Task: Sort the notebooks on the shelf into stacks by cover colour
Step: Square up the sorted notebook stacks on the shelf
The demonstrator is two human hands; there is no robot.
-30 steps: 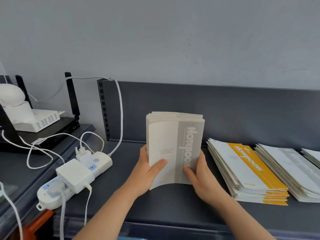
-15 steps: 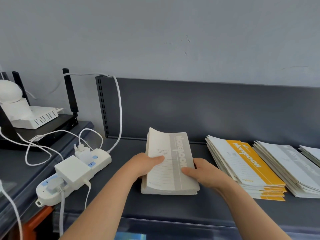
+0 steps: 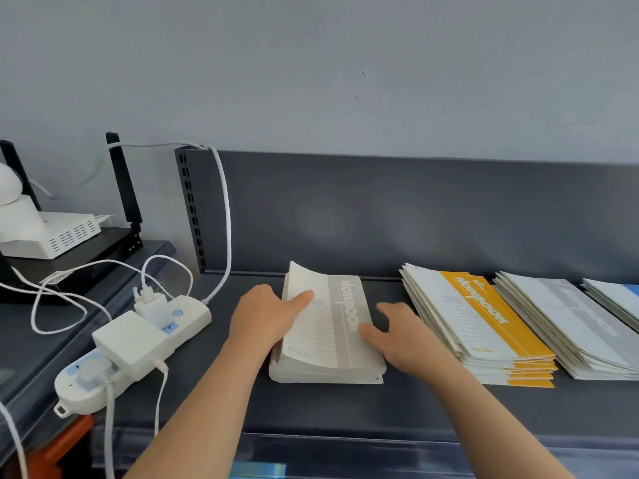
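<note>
Loose fingers (image 3: pixel 369 332) of the right hand (image 3: pixel 406 337) touch the right edge of the grey notebook stack (image 3: pixel 332 340); the left hand (image 3: pixel 264 318) lays a straight thumb on its cover. Neither grips. The stack lies flat on the shelf (image 3: pixel 311 406), just left of the yellow stack (image 3: pixel 484 326).

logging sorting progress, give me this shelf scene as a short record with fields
surface: dark shelf
piles, left to right: grey pile, yellow pile, second grey pile, blue-edged pile cut off by the frame
left hand: thumb on the grey pile's cover, fingers hidden beside it
right hand: straight fingers resting on the same pile's right edge
top cover: far left corner curls up
left of shelf: power strip with plugs
</note>
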